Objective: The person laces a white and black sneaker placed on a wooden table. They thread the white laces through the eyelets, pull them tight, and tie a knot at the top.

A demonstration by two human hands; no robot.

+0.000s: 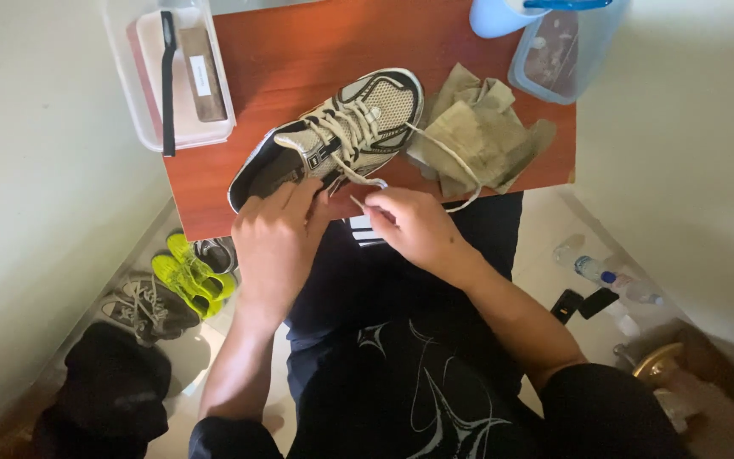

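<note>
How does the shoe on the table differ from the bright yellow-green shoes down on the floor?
The beige and black sneaker lies alone on the red-brown table, while the yellow-green shoes sit as a pair on the floor beside other footwear. The table sneaker is muted in colour; the floor pair is vivid. The left hand touches the sneaker's heel and the right hand pinches its lace; nobody touches the floor pair. Both are lace-up sports shoes.

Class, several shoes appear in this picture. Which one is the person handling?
The beige-and-black sneaker on the red-brown table; both hands are at it. The others lie on the floor.
</note>
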